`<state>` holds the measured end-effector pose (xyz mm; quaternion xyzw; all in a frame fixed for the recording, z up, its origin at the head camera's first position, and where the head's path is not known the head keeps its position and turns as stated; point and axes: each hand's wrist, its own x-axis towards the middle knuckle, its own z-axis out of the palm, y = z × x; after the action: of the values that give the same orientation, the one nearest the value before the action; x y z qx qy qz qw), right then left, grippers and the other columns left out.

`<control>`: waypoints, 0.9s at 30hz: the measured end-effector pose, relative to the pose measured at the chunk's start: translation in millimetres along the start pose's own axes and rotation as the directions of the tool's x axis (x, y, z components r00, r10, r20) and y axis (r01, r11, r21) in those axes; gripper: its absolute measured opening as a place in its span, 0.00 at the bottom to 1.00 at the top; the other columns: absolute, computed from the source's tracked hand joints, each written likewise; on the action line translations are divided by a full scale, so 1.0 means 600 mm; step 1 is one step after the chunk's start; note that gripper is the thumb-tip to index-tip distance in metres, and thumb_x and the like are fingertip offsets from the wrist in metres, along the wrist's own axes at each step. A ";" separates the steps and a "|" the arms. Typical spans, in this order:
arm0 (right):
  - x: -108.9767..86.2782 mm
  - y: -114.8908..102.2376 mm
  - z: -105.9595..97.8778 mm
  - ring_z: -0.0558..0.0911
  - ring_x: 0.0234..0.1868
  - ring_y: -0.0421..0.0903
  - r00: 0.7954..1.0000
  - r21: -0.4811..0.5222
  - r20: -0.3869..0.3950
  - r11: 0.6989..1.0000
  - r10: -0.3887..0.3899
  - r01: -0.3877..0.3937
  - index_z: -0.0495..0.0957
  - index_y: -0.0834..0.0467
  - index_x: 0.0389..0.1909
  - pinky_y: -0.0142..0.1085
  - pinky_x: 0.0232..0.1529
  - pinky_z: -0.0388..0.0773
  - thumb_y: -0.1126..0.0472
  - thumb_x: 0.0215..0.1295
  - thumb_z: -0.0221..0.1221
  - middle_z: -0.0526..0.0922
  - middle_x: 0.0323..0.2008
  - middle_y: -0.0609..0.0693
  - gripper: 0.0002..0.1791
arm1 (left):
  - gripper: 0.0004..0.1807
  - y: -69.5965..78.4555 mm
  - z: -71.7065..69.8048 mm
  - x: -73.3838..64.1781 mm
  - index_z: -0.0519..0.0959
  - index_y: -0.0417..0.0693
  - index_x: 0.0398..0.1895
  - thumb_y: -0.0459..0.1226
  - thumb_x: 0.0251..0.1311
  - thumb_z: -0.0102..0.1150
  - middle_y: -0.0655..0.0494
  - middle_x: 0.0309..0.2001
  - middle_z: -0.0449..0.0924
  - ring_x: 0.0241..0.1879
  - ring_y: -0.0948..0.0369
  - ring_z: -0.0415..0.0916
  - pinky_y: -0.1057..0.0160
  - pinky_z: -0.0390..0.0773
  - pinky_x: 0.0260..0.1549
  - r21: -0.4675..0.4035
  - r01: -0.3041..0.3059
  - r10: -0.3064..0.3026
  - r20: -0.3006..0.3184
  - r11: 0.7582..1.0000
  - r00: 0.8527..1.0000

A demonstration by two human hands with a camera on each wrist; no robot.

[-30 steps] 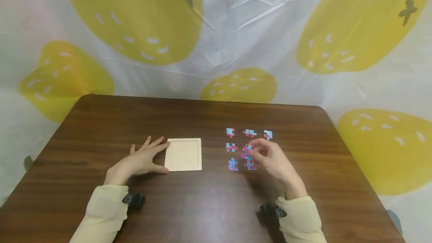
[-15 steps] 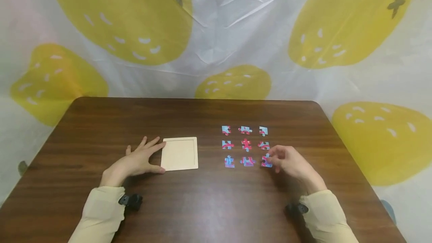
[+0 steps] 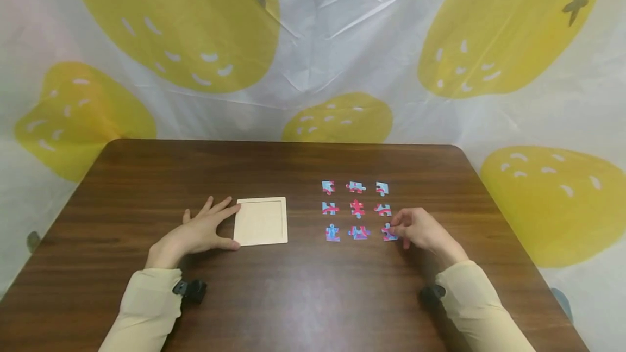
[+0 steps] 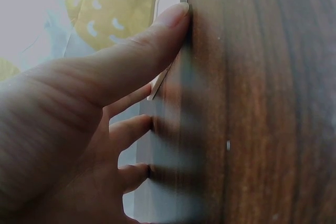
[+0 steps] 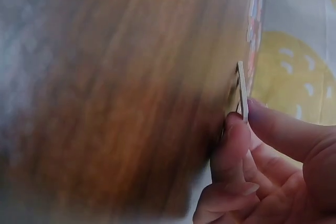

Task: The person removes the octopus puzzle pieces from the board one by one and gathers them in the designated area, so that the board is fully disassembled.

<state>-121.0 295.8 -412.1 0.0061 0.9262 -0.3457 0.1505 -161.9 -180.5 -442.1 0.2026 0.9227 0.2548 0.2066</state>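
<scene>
My right hand (image 3: 423, 232) pinches a blue and pink jigsaw piece (image 3: 389, 233) between thumb and fingers, at the near right corner of a loose grid of pieces. In the right wrist view the piece (image 5: 242, 90) shows edge-on, slightly tilted, close to the tabletop. Part of it is covered by the fingertips. My left hand (image 3: 195, 238) lies with fingers spread beside a square wooden puzzle tray (image 3: 285, 221). Its thumb and index finger touch the tray's left edge; the other fingertips rest on the table, as the left wrist view shows with the hand (image 4: 79, 93) large.
Several other jigsaw pieces lie apart in rows, among them a red centre piece (image 3: 357, 208) and a purple-pink one (image 3: 359, 232). The brown wooden table (image 3: 293, 297) ends at the back against a white curtain (image 3: 313, 58) with yellow fruit prints.
My right hand has carried the piece rightward from above the middle of the grid to its near right corner, then shifted slightly further right. My left hand has stayed at the tray.
</scene>
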 end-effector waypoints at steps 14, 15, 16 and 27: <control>-0.009 -0.023 0.001 0.78 0.20 0.45 0.997 -0.148 -0.075 0.989 0.019 -0.030 0.73 0.62 0.42 0.39 0.26 0.75 0.53 0.67 0.61 0.79 0.24 0.51 0.16 | 0.53 -0.005 -0.001 -0.008 0.56 0.50 0.76 0.58 0.50 0.70 0.41 0.77 0.43 0.73 0.35 0.29 0.21 0.28 0.54 -0.006 0.011 -0.011 -0.023 1.000 1.000; -0.012 -0.025 -0.002 0.78 0.23 0.46 0.997 -0.161 -0.075 0.987 0.015 -0.027 0.73 0.62 0.43 0.39 0.27 0.76 0.52 0.68 0.61 0.80 0.26 0.51 0.16 | 0.53 -0.005 -0.001 -0.008 0.57 0.50 0.76 0.58 0.50 0.70 0.41 0.77 0.43 0.73 0.35 0.29 0.21 0.28 0.54 -0.003 0.008 -0.008 -0.026 1.000 1.000; -0.016 -0.027 -0.006 0.78 0.25 0.46 0.997 -0.177 -0.078 0.984 0.007 -0.021 0.74 0.61 0.43 0.40 0.29 0.76 0.52 0.68 0.60 0.81 0.28 0.51 0.16 | 0.53 -0.004 -0.002 -0.008 0.57 0.50 0.76 0.57 0.50 0.70 0.41 0.77 0.43 0.73 0.35 0.29 0.21 0.28 0.54 -0.001 0.005 -0.005 -0.028 1.000 1.000; -0.077 -0.040 -0.051 0.75 0.52 0.62 0.951 -0.294 -0.254 0.951 -0.178 0.100 0.73 0.65 0.55 0.58 0.50 0.71 0.47 0.71 0.56 0.75 0.52 0.63 0.25 | 0.51 0.005 -0.017 -0.017 0.57 0.49 0.76 0.58 0.54 0.67 0.37 0.75 0.46 0.74 0.36 0.34 0.24 0.35 0.59 0.003 -0.026 0.026 -0.083 1.000 0.996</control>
<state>-87.8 301.8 -361.7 -0.0324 0.9754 -0.2180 -0.0065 -157.5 -187.0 -429.8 0.2039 0.9280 0.2649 0.1645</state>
